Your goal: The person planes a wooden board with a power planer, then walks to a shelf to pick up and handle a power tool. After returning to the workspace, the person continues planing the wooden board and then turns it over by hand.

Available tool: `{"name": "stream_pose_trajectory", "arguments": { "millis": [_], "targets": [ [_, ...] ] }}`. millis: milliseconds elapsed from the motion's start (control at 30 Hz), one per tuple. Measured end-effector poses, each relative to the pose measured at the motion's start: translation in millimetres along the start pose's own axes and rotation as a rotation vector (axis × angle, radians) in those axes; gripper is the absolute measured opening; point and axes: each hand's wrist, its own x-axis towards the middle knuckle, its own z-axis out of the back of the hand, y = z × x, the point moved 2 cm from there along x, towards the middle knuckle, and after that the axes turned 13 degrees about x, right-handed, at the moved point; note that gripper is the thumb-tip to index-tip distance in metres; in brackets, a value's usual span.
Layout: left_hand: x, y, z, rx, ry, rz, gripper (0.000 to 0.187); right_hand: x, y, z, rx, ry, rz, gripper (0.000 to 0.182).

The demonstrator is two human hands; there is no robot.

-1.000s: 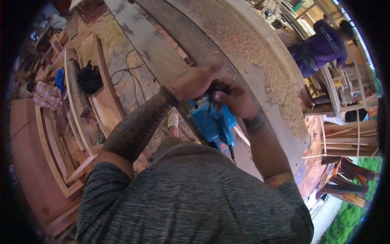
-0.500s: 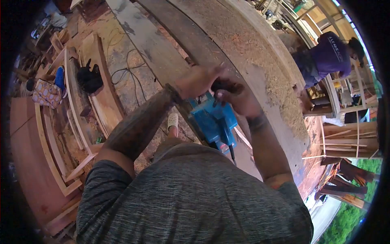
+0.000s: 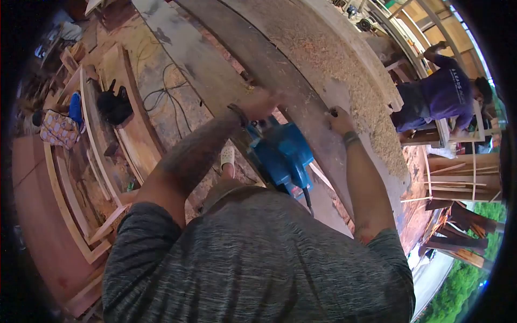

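Between the pale plank [image 3: 196, 59] and the dark plank [image 3: 318, 129], close to the front of the grey shirt [image 3: 253, 258], lies the blue tool [image 3: 281, 153], covering part of the gap that parts the two planks. Whether it bears on both, the view does not show. Its long axis runs roughly with the planks, from the end beside the left hand [image 3: 259, 104] down to the end near the shirt, where the black cord [image 3: 308, 200] leaves it.

The left hand is the nearer one, just beyond the tool's far end, its forearm slanting over the pale plank's left edge. It is blurred, so I cannot tell if its fingers are open or closed, or if they touch the tool. The right hand [image 3: 340, 121] is off to the right, apart from the tool, at the dark plank's right edge. Its fingers are curled about something small and dark, too small to name. Part of the dark plank lies between it and the tool; beyond its knuckles, shavings [image 3: 363, 129] cover the wide surface. A co-worker [image 3: 444, 97] bends well away on the right.
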Motion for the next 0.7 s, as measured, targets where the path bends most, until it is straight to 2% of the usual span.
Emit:
{"name": "stream_pose_trajectory", "arguments": {
  "millis": [33,100,133,200,233,300,333,367,400,433,467,533,567,633,700],
  "targets": [
    [1,-4,14,-0.003,-0.004,0.013,0.027,-1,-3,1,-0.011,-0.002,0.008,0.051],
    [-8,-5,46,-0.174,0.261,0.267,0.025,0,-10,3,-0.067,-0.001,0.04,0.051],
    [-21,1,47,-0.158,0.337,0.3,0.025,-1,-7,4,-0.094,-0.002,0.056,0.051],
    [-45,10,50,-0.125,0.49,0.371,0.027,-24,18,5,-0.415,-0.213,0.191,0.047],
    [-51,8,53,-0.126,0.406,0.391,0.027,-38,44,6,-0.575,-0.317,0.261,0.046],
    [-58,5,58,-0.127,0.238,0.427,0.029,-56,98,9,-0.627,-0.211,0.473,0.048],
    [-54,6,60,-0.381,0.203,0.579,0.031,-61,113,5,-0.652,-0.157,0.576,0.049],
    [-47,7,60,-0.638,0.165,0.729,0.033,-50,111,-10,-0.472,-0.129,0.748,0.049],
    [-39,3,60,-0.748,0.122,0.788,0.033,-41,109,-25,-0.286,-0.097,0.913,0.048],
    [-30,-1,59,-0.857,0.072,0.846,0.033,-52,138,-31,0.031,0.119,0.657,0.047],
    [-18,-5,59,-0.814,0.019,0.814,0.031,-69,178,-35,0.338,0.324,0.387,0.045],
    [-1,-2,48,-0.573,-0.106,0.602,0.033,-93,229,-38,0.314,0.408,0.471,0.043],
    [2,6,29,-0.376,-0.172,0.423,0.035,-100,242,-43,0.302,0.451,0.513,0.042],
    [9,5,23,-0.382,-0.229,0.362,0.039,-101,250,-55,0.4,0.363,0.558,0.04],
    [12,4,24,-0.732,-0.191,0.539,0.041,-97,250,-60,0.392,0.321,0.614,0.039]
  ]
}}
